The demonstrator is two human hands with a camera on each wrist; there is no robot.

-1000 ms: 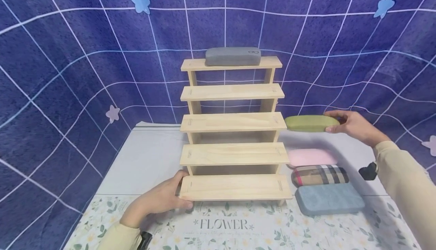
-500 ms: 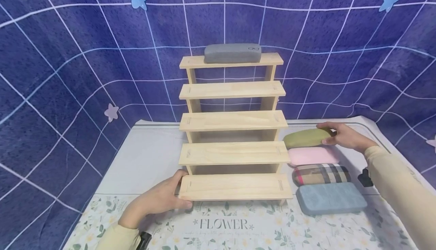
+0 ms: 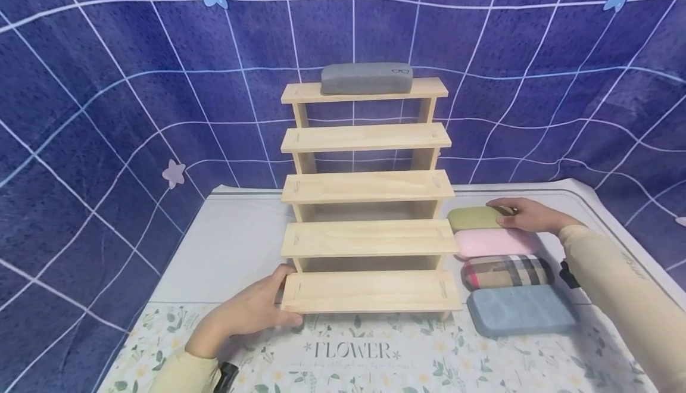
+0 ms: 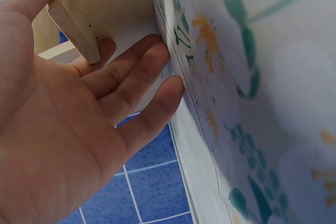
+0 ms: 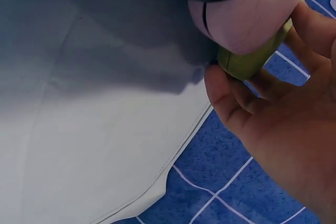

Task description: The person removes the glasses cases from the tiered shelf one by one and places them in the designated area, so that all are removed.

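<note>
A five-tier wooden step rack (image 3: 370,293) stands mid-view in the head view. My left hand (image 3: 249,308) grips the left end of its lowest step, thumb in front; the left wrist view shows the step end (image 4: 73,27) between thumb and forefinger. To the right of the rack, my right hand (image 3: 530,216) holds the right end of an olive-green glasses case (image 3: 471,218), which lies behind a pink glasses case (image 3: 495,243). In the right wrist view, the pink case partly hides the green case (image 5: 247,65). A grey glasses case (image 3: 367,78) sits on the top step.
In front of the pink case lie a plaid glasses case (image 3: 506,272) and a blue glasses case (image 3: 522,311). Underneath is a white mat (image 3: 214,232) with a floral, lettered front part. A blue gridded curtain (image 3: 241,107) hangs behind.
My right hand has brought the olive-green case down from beside the third step to the mat behind the pink case. My left hand stays on the lowest step.
</note>
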